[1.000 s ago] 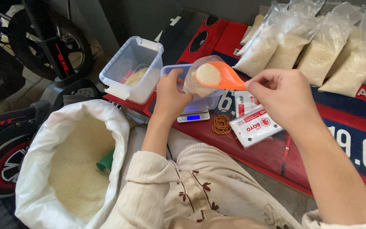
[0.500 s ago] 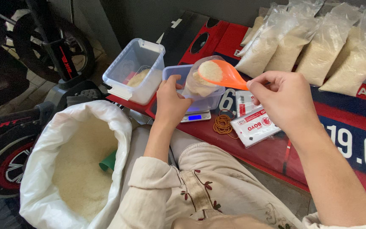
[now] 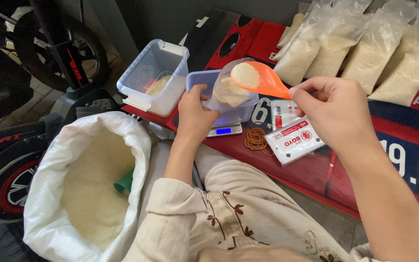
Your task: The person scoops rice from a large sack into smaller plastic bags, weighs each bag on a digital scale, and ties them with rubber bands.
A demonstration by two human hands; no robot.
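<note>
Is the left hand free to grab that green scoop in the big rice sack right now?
Probably not at once. The left hand is holding open the clear bag on the scale, so it would have to let go first. The green scoop lies uncovered in the sack on that side.

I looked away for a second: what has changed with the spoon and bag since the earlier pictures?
The orange plastic spoon of rice, in the right hand, has tipped a little more over the clear plastic bag, and rice has gathered inside. The left hand still holds the bag open over the small scale. The white rice sack is unchanged.
</note>
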